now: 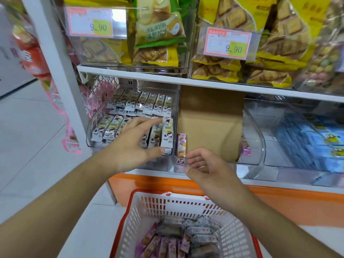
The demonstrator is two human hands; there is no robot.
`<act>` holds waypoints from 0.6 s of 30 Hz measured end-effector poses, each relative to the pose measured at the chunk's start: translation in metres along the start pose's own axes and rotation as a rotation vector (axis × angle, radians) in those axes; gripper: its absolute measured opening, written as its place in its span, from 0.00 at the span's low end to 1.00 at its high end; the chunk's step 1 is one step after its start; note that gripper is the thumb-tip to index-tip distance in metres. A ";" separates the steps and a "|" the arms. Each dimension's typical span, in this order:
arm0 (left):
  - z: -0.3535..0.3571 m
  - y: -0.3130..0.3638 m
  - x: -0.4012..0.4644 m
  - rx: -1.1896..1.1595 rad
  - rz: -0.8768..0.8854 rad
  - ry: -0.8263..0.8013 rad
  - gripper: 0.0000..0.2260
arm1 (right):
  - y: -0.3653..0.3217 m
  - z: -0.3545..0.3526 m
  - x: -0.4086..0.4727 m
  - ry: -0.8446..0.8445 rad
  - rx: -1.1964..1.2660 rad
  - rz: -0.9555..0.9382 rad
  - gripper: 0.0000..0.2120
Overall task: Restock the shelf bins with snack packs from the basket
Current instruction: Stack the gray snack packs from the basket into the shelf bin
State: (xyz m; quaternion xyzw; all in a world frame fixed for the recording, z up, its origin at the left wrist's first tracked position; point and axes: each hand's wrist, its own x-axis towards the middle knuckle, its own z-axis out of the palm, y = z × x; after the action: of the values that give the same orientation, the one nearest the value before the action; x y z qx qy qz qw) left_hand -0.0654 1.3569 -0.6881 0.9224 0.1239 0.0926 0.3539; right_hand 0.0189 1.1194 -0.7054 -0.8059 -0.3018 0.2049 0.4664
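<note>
A clear shelf bin (89,140) on the lower shelf holds rows of long yellow-grey snack packs (167,131). My left hand (134,144) lies over the front row with fingers spread, touching the packs but gripping none. A second clear bin (260,146) to the right holds a cardboard box (210,123) and a pink snack pack (181,145) standing at its left wall. My right hand (204,164) hovers in front of that bin, fingers loosely curled, holding nothing. Below, a white basket with a red rim (135,216) contains several purple and grey snack packs (178,237).
A third bin with blue packs (307,144) stands at the right. The upper shelf carries bins of yellow biscuit bags (242,67) with price tags (227,42). An orange base panel (279,202) runs under the shelf. A pink wire basket (61,108) hangs at the left post.
</note>
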 end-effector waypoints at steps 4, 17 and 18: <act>0.010 -0.004 -0.037 -0.056 0.005 0.068 0.24 | 0.021 -0.001 -0.012 -0.047 -0.054 0.066 0.05; 0.175 -0.136 -0.157 0.096 -0.618 -0.237 0.42 | 0.205 0.053 -0.045 -0.308 -0.401 0.439 0.13; 0.183 -0.141 -0.161 0.055 -0.638 -0.228 0.42 | 0.217 0.058 -0.045 -0.331 -0.421 0.465 0.15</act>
State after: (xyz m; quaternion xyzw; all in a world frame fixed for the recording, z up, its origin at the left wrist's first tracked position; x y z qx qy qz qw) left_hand -0.1944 1.2954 -0.9309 0.8508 0.3684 -0.1298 0.3516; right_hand 0.0145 1.0418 -0.9212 -0.8873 -0.2175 0.3668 0.1756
